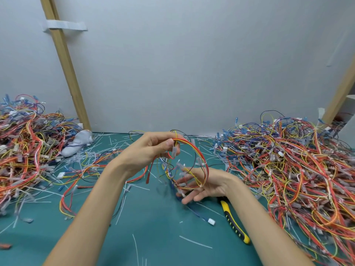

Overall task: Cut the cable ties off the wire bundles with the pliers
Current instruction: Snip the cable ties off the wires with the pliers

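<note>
Bundle: looped red, yellow and black wire bundle (192, 146) hung between both hands over the green surface (153, 237).
Left hand (153, 148): grip pinched on the loop's top.
Right hand (203, 187): fingers spread beneath the loop, clasping nothing.
Pliers: yellow-and-black-handled pliers (235, 225) lay just beside the right wrist, handles toward the person; right hand nearer.
Hidden: jaws under the wrist; cable tie lost in blur.

The mat (153, 237) is teal. The pliers (232, 223) are yellow with black stripes. The wires (189, 144) are red, yellow, blue and black. The cut ties (195, 241) are white.
</note>
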